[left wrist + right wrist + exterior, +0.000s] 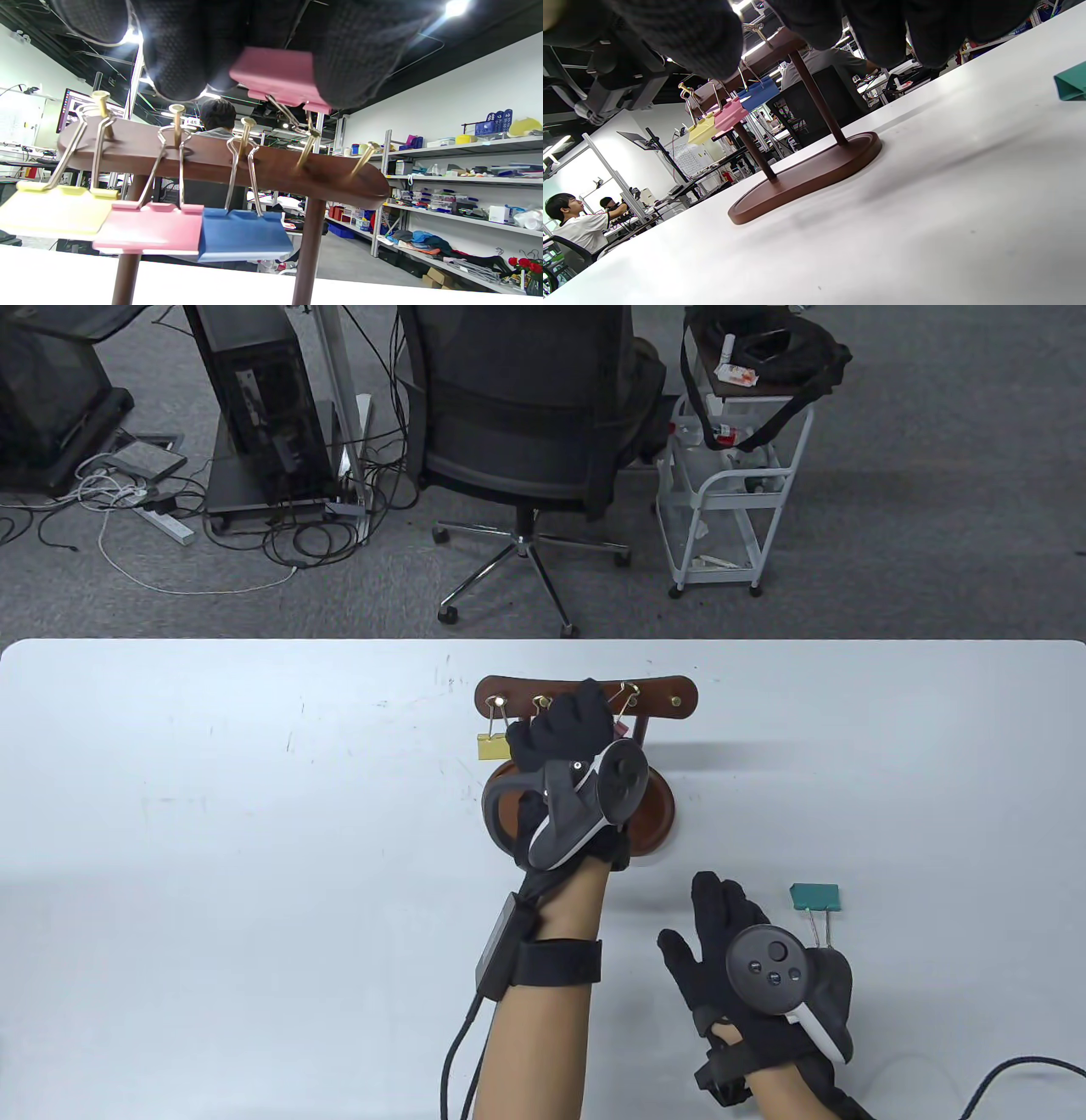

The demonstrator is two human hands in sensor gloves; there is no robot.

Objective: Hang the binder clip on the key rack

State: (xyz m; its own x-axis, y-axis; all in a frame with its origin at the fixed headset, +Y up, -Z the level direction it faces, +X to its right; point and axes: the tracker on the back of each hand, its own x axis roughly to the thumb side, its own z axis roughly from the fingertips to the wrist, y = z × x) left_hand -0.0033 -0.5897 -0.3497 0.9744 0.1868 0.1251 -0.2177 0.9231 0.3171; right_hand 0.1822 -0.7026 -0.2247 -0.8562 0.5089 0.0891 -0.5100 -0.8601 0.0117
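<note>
The pink binder clip (278,76) is pinched between the gloved fingers (360,51) of the left hand (564,742), above the rack's bar, its body up and its wire handles pointing down onto the fourth brass hook (309,148). The key rack (585,697) stands on a round brown base near the middle of the white table (212,831), its bar running left to right. A yellow clip (55,209), another pink clip (150,226) and a blue clip (242,233) hang from the first three hooks; the fifth hook (365,159) is bare. The right hand (747,950) rests open, fingers spread, near the table's front edge, holding nothing. Just beside it lies a green clip (814,897), handles toward the front edge. Beyond the table's far edge are grey carpet, an office chair (526,415), a white cart (730,483) and cables.
</note>
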